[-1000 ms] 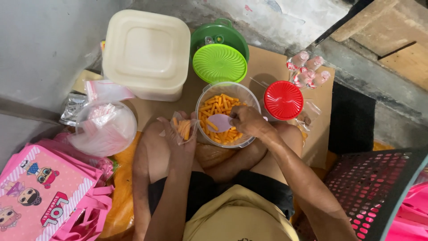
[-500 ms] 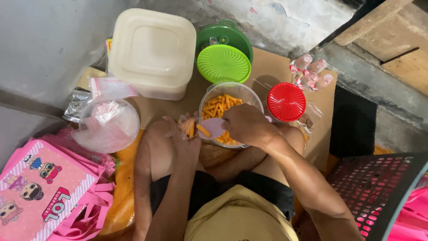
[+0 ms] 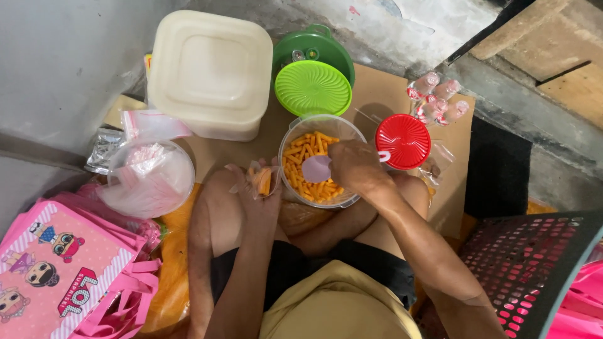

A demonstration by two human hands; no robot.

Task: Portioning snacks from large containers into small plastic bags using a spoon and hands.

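Now the right hand (image 3: pixel 355 166) has swung back from the small clear bag (image 3: pixel 259 181) to the clear tub of orange snack sticks (image 3: pixel 314 164), fingers clenched on a pale scoop (image 3: pixel 316 168) over them, so another scoopful looks underway. Just left, the left hand (image 3: pixel 254 198) pinches the part-filled bag open.

We have one view only — a camera worn on the head, looking almost straight down over the person's chest and crossed legs onto the floor in front. It sits close: the left hand (image 3: pixel 260 188) and right hand (image 3: pixel 355 166) fill the middle, just over the clear bowl (image 3: pixel 320 160). The top edge reaches a grey wall — no second view shares this scene.
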